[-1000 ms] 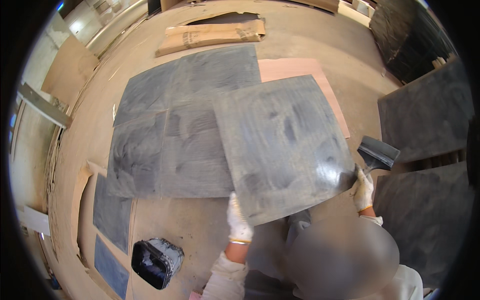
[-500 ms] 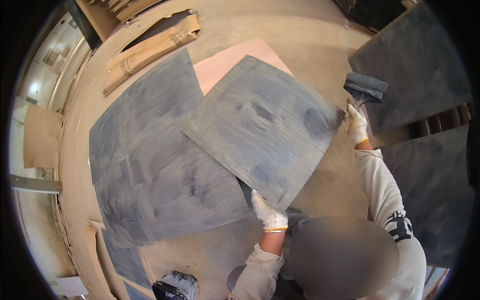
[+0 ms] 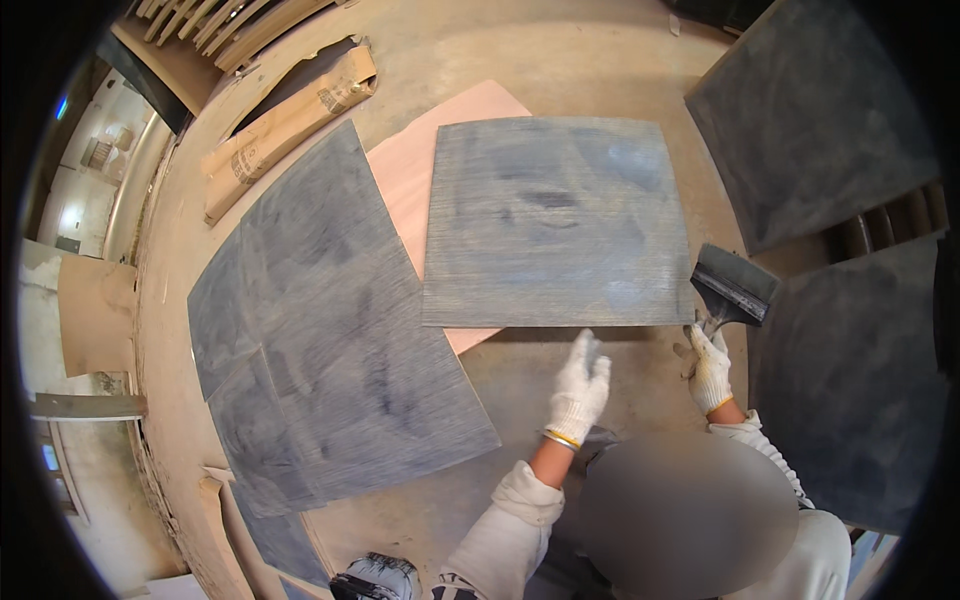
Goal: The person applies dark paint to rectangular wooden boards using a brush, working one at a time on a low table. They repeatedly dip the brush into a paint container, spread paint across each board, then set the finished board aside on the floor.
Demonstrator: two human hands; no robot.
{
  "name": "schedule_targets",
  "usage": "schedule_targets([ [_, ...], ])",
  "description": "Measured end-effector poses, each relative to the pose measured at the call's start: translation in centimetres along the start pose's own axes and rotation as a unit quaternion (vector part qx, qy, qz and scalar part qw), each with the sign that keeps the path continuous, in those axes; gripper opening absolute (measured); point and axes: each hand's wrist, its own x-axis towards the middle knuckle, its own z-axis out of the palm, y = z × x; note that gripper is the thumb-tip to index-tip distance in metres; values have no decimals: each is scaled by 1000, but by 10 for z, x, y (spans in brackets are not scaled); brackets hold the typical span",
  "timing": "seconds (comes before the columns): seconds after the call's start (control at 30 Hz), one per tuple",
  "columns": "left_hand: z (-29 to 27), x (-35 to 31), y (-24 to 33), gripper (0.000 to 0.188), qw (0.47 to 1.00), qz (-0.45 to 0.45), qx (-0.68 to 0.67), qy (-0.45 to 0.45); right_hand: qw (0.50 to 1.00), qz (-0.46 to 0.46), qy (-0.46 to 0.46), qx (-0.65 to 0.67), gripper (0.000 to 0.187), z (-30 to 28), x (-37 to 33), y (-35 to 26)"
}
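Loose dark panel (image 3: pixel 555 225) had turned from slanted to nearly square with the frame since half a second earlier; it was at upper centre, overlapping the pink sheet (image 3: pixel 398 185), though whether it lay fully flat could not be told; left hand (image 3: pixel 578 390), gloved, had come off the panel's corner and was just below its lower edge, fingers loosely spread, nothing visible in them; right hand (image 3: pixel 712 370), also gloved, was closed round the handle of a black wide-bladed scraper (image 3: pixel 735 285), right of centre, near the panel's lower right corner; could not tell if its fingertips touched the panel; joined dark panels (image 3: pixel 330 350) filled left of centre; cardboard package (image 3: pixel 290 135) at upper left; smeared bucket (image 3: pixel 385 575) at the bottom edge, cut off.
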Motion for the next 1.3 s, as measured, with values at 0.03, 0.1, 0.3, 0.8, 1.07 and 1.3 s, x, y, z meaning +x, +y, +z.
schedule_targets([
  [0.03,-16,4,8,56,991,67,110,41,1000,-6,10,23,38,-1,6,1],
  [0.1,-52,9,24,63,917,123,352,144,997,-13,23,70,35,4,16,6],
  [0.3,-109,38,6,77,787,43,589,179,993,-97,13,61,23,44,126,-35],
  [0.8,-183,140,5,81,767,66,624,136,978,-133,-106,-122,22,203,267,-92],
  [1.07,-203,172,12,82,766,35,630,123,979,-92,-130,-124,22,246,286,-108],
  [1.3,-209,195,16,82,769,36,625,133,967,-111,-151,-172,28,269,306,-122],
])
